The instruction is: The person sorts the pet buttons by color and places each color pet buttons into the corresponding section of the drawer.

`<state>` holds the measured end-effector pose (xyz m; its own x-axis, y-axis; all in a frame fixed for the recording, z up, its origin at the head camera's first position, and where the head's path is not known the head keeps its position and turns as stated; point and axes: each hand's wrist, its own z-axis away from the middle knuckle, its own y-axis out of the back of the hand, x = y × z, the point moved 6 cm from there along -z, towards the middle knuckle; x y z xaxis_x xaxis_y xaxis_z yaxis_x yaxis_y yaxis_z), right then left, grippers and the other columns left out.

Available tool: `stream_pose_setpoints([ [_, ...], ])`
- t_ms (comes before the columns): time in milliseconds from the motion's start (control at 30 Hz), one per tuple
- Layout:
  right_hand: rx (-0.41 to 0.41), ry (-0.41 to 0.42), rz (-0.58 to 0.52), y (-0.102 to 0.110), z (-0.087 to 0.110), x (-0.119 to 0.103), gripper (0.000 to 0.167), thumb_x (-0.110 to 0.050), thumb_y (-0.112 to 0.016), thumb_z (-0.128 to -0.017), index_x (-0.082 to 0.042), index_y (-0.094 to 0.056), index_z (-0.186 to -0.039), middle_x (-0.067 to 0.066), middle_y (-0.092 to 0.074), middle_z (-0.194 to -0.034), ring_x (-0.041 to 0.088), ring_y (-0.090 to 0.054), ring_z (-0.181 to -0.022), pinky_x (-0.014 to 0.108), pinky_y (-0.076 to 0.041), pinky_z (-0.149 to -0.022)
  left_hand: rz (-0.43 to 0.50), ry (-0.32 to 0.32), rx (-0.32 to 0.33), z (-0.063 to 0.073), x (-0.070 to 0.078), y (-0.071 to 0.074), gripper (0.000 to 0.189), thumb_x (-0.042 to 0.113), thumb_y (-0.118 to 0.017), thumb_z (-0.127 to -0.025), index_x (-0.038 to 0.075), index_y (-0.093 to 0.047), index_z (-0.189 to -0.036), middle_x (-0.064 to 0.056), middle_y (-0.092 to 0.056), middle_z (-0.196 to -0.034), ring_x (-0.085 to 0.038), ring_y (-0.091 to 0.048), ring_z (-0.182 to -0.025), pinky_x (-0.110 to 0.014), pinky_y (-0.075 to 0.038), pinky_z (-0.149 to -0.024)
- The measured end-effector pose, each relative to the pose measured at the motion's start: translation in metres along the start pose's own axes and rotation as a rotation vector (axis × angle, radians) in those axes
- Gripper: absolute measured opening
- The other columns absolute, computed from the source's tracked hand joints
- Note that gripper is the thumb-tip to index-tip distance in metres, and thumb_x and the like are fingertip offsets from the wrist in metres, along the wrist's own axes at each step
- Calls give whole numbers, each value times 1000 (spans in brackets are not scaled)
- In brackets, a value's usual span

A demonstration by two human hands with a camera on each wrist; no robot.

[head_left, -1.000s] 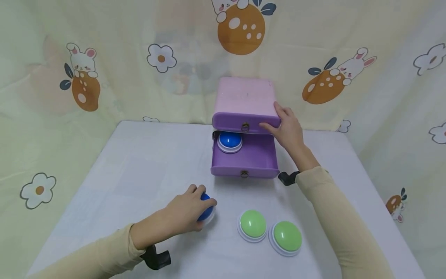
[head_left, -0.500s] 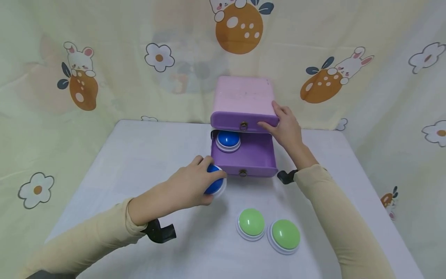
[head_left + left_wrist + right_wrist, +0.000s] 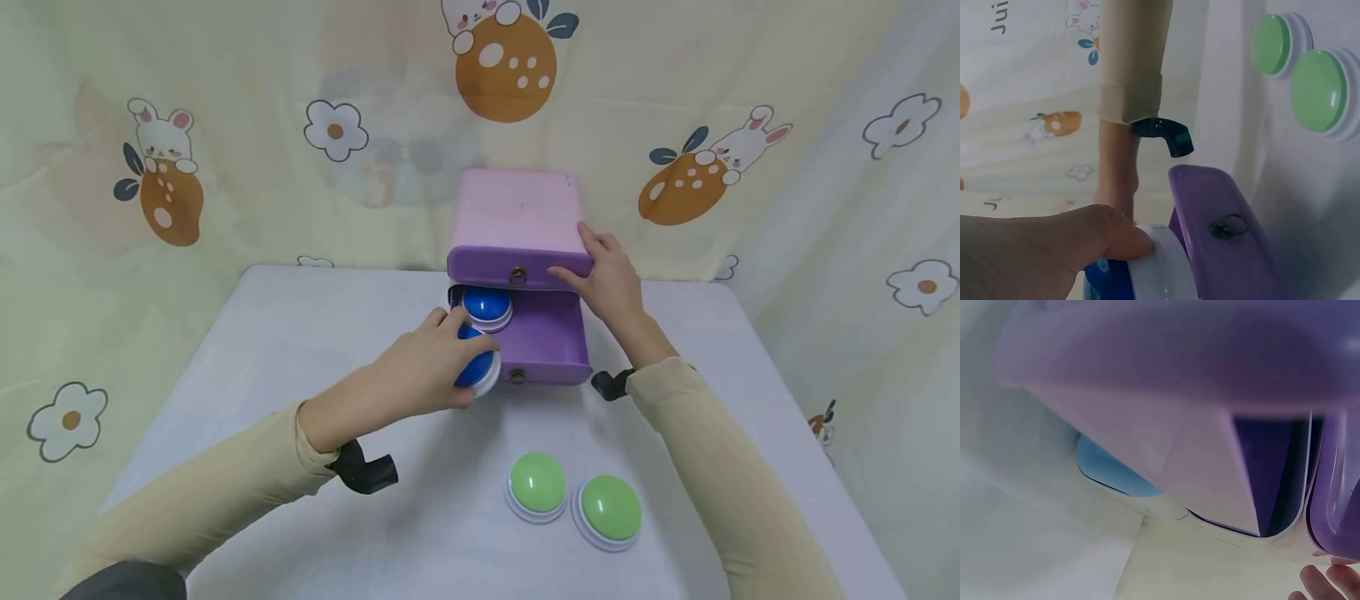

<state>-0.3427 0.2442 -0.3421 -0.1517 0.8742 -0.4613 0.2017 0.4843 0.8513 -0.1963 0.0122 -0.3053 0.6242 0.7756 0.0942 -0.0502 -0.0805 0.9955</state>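
Left hand (image 3: 420,362): grasps blue button (image 3: 476,367)
Right hand (image 3: 611,282): grips cabinet (image 3: 519,208) corner
Drawer (image 3: 547,333): open, second blue button (image 3: 486,303) inside

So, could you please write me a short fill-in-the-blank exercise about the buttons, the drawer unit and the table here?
1. The left grip holds a dome-topped push button whose dome is ____.
2. The open drawer with another push button in it has an interior coloured ____.
3. The two push buttons lying on the white-covered table have ____ domes.
4. The grip whose thumb lies against the front of the pink-topped drawer unit is the person's ____ one.

Missing words: blue; purple; green; right.
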Motion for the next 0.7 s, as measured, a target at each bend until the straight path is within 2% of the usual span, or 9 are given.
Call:
stream_pose_setpoints([
  [167,3,1,11,0,1,0,93,-62,-63,-79,-24,-20,-152,18,-43,-139,37,-46,-122,55,-44,-98,-3,20,49,-20,-3,2,55,39,-72,-80,28,-55,-131,-15,-49,-130,-31,-48,-114,-45,-56,-81],
  [267,1,-5,9,-1,3,1,93,-62,-63,-79,-24,-20,-152,18,-43,-138,37,-47,-122,54,-44,-98,28,30,53,-32,-3,1,54,37,-72,-80,27,-55,-131,-16,-49,-128,-31,-47,-115,-46,-56,-82],
  [400,-3,-11,-1,-2,6,0,93,-62,-64,-78,-23,-21,-152,19,-42,-141,38,-46,-124,55,-44,-98,64,45,44,-46,-3,-4,55,38,-71,-81,26,-54,-132,-16,-48,-129,-32,-46,-115,-47,-55,-82],
  [567,7,-3,1,0,5,-4,94,-62,-65,-78,-22,-23,-152,20,-43,-141,38,-47,-124,55,-45,-97,77,71,70,-65,-1,-12,58,40,-71,-81,27,-52,-134,-16,-47,-131,-32,-46,-116,-48,-54,-85],
  [700,16,-2,9,5,6,-4,93,-60,-66,-78,-19,-25,-151,19,-44,-141,38,-47,-124,55,-45,-96,82,50,70,-80,8,-20,59,39,-71,-81,26,-51,-135,-17,-45,-135,-34,-46,-118,-50,-52,-89],
])
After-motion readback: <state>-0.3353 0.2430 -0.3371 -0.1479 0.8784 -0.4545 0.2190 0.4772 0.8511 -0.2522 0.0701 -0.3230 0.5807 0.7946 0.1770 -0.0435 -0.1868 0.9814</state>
